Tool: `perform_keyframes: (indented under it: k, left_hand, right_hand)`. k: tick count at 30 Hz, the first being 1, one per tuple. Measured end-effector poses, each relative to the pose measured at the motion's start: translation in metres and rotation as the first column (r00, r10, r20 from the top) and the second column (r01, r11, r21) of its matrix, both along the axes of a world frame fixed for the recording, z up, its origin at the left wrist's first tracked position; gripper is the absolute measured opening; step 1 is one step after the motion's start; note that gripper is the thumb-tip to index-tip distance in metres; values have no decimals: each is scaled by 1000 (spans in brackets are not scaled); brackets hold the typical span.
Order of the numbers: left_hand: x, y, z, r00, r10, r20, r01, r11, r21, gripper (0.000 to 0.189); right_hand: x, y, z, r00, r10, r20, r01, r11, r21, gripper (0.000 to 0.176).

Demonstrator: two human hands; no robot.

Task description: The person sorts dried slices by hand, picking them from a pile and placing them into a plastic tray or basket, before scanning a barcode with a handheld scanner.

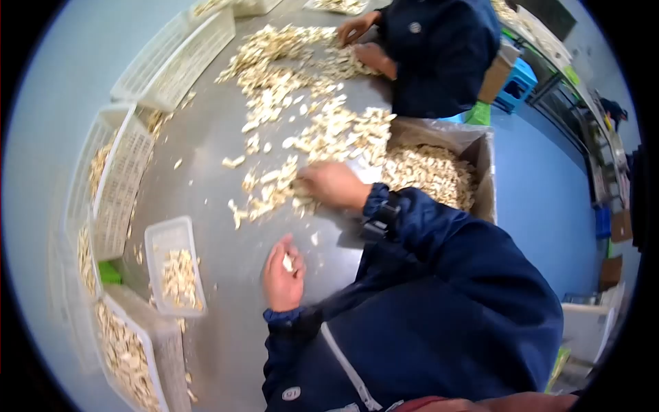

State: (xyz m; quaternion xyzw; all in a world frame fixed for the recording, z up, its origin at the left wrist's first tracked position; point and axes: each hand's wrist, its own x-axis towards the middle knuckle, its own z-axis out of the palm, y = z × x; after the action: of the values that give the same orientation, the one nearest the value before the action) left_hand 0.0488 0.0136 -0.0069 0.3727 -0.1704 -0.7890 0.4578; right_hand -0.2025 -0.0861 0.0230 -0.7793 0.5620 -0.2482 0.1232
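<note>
Blue stool on blue floor.

- My worktop: smooth, softly glossy metal.
- The pale pieces before me: matt, rough-looking.
- My sleeve: matt cloth.
- The tray at lower left of the frame: smooth, translucent plastic.

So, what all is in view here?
Table: one, grey, centre
Small tray: one, whitish, on table, left
Crates: at least four, white, left
Big box: one, whitish, beside table
Pale pieces: uncountable, cream, across table, tray, crates, box
Stool: one, blue, upper right
Cardboard boxes: at least two, brown, right
Floor: one, blue, right
Wall: one, pale blue, left
Co-worker: one, navy jacket, top
Far items: too blurred to list
Sleeves: two, navy, arms
Left hand: one, bare, holding a pale piece
Right hand: one, bare, among pieces
</note>
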Motion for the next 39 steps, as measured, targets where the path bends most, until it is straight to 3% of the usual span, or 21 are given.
perform_keyframes:
  k: [1,3,4,7,8,11,13,18,22,23,28,32,33,35,37,39]
  left_hand:
    - [0,0,0,1000,-4,7,4,1000,-8,37]
    - [-1,2,5,1000,19,4,-19,1000,-1,36]
    - [-1,2,6,1000,18,-2,-18,1000,-2,36]
    - [-3,-1,7,1000,4,5,-4,1000,-10,36]
    - [-4,-2,7,1000,-5,19,5,1000,-7,36]
    - [-3,-2,8,999,-16,44,16,1000,-3,37]
    - [-2,-1,7,999,-32,37,33,999,-13,37]
    - [-4,-2,10,998,-42,48,43,999,-30,38]
    - [-2,-4,8,996,-66,58,70,996,-53,41]
    - [-3,-3,8,996,-59,70,62,997,-43,41]
    - [-9,2,14,986,4,169,-3,1000,-5,40]
    - [0,26,16,964,65,260,-22,986,-164,36]
    - [5,32,19,948,57,312,10,978,-210,35]
    - [15,44,19,923,63,379,28,973,-231,33]
    - [32,56,15,905,81,418,-1,982,-189,32]
    - [46,65,9,942,119,315,-77,987,-143,32]
  right_hand:
    - [-2,3,-1,999,28,-37,-29,999,-14,20]
    - [-5,10,-5,992,111,63,-96,975,-199,23]
    - [-4,14,-2,987,153,44,-145,978,-148,26]
    - [-4,27,-9,959,277,-56,-282,928,-244,25]
    - [-10,28,-13,958,283,-42,-286,942,-177,24]
    - [-44,26,-17,996,64,-65,-79,962,-261,23]
    - [-72,35,-12,996,-69,-65,57,984,-168,20]
    - [-127,62,-5,997,-70,-30,64,981,-184,18]
    - [-157,63,-11,968,-242,-60,219,940,-262,20]
    - [-159,58,-17,947,-319,-30,296,906,-304,21]
    - [-148,16,-15,921,-387,-32,363,886,-289,43]
    - [-137,-8,-31,897,-376,-232,353,926,-136,60]
    - [-133,-6,-27,906,-347,-241,310,934,-176,52]
    - [-147,-7,-37,961,-257,-99,243,961,-131,36]
    - [-153,8,-37,956,-293,-26,273,915,-296,21]
    - [-163,28,-29,936,-351,-13,329,889,-319,16]
